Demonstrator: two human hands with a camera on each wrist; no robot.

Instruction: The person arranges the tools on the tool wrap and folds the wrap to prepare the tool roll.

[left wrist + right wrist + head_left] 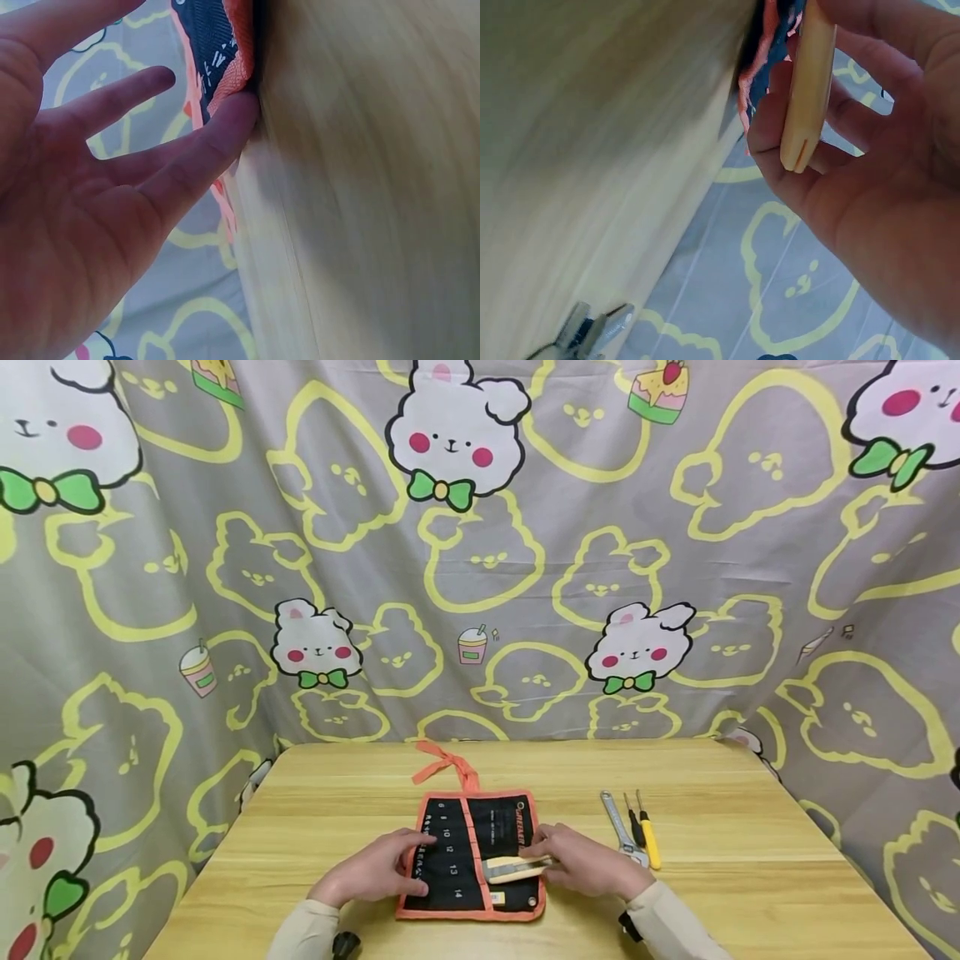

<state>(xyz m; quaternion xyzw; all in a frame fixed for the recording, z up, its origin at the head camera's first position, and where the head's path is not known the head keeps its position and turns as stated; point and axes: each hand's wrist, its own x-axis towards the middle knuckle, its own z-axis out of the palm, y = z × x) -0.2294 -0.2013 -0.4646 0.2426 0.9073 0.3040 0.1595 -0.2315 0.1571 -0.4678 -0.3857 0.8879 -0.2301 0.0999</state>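
Pouch (457,827), black with orange trim (442,914), lies spread on the wooden table (285,827) in the head view, between the left hand (378,867) and the right hand (588,860). The right hand grips a yellow-handled tool (510,870), whose grey end lies over the pouch's right panel; held crosswise like this, that end could snag on the orange divider or a pocket edge. The left panel is numbered from 6 to 14; whether its pockets hold anything cannot be told. A small yellow-and-white patch (497,898) low on the right panel may be a label or something tucked in. Outside the pouch, to its right, lie a wrench (613,816), a black screwdriver (637,832) and a yellow screwdriver (650,846).

The left wrist view shows the left hand's fingers spread and fairly straight, 1 fingertip touching the trim, which curls up there. So light a touch might let the cloth slide or bunch under a push.

In the right wrist view, the fingers pinch the handle, its slotted end jutting free. A loose pinch could let the tool twist and drop.
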